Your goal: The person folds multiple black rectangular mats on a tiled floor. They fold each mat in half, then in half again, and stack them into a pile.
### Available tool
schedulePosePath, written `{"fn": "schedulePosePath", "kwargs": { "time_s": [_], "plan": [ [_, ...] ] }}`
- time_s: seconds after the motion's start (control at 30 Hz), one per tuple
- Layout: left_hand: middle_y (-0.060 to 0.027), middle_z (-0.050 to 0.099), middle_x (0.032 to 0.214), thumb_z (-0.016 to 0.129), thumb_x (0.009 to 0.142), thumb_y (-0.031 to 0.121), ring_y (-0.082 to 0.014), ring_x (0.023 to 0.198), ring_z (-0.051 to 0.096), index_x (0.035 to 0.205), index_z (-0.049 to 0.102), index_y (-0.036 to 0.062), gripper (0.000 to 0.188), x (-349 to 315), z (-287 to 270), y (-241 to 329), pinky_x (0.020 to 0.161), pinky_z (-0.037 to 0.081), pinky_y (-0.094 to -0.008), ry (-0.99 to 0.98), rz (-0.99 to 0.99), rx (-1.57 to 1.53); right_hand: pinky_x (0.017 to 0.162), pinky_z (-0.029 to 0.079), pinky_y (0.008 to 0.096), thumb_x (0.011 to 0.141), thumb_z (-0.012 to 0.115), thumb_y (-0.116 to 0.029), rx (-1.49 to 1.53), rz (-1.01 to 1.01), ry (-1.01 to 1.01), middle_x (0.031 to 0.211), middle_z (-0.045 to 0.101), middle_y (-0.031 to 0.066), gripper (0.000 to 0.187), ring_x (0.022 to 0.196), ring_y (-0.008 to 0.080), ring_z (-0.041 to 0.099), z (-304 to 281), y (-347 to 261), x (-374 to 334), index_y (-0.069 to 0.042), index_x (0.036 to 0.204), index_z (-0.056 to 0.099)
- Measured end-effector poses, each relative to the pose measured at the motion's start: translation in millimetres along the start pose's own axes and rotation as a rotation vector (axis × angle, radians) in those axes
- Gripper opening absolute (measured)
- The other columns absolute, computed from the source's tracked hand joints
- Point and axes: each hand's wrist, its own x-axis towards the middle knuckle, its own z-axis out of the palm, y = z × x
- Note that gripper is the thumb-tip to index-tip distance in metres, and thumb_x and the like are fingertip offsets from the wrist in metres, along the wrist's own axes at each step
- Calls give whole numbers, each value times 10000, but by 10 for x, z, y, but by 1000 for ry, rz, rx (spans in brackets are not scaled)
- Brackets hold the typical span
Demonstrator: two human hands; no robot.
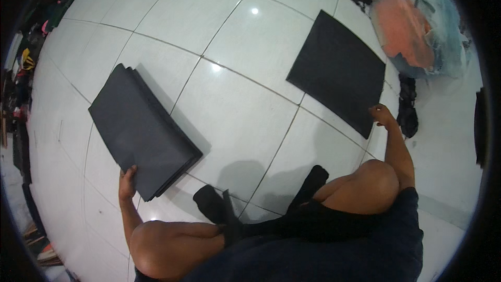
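To my left, a thick stack of dark grey sheets (141,130), possibly folded fabric, is tilted over the tiles. My left hand (127,183) grips its near left edge, thumb on top and fingers hidden beneath. Over to the right, a flat dark rectangular sheet (339,70) lies on the floor. My right hand (382,115) is at that sheet's near right edge, its fingers curled in a pinch; whether the edge is between them I cannot tell.
White tiled floor (229,99) spreads between the two dark pieces. A clear plastic bag (443,36) with something orange stands at the far right, beside a black bundled item (408,107). Assorted clutter (26,62) lines the left side. My knees and dark-covered feet are close below.
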Motion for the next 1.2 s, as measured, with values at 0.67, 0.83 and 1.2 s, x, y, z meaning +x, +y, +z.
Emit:
{"fn": "schedulePosePath", "kwargs": {
  "time_s": [0.67,0.83,1.2],
  "plan": [
    [-260,477,1386,708,897,309,-375,1282,474,1422,388,-44,709,306,-229,-60,1067,383,-430,398,71,719,980,491,425,785,726,-572,97,277,361,1236,630,251,899,1137,357,625,847,735,283,118,1316,500],
    [-289,454,1296,728,873,185,-449,1209,473,1410,402,-20,661,365,-132,511,1005,419,-520,655,476,1236,947,510,414,774,742,-527,435,325,253,1243,600,308,857,1127,400,621,790,784,453,161,1238,528],
    [-184,624,1149,755,847,239,-297,1076,611,1140,630,-4,400,661,3967,1450,894,515,-393,-694,628,1153,904,529,385,797,743,-290,866,216,201,1174,641,276,660,1078,360,651,815,776,272,155,1232,525]
  ]
}}
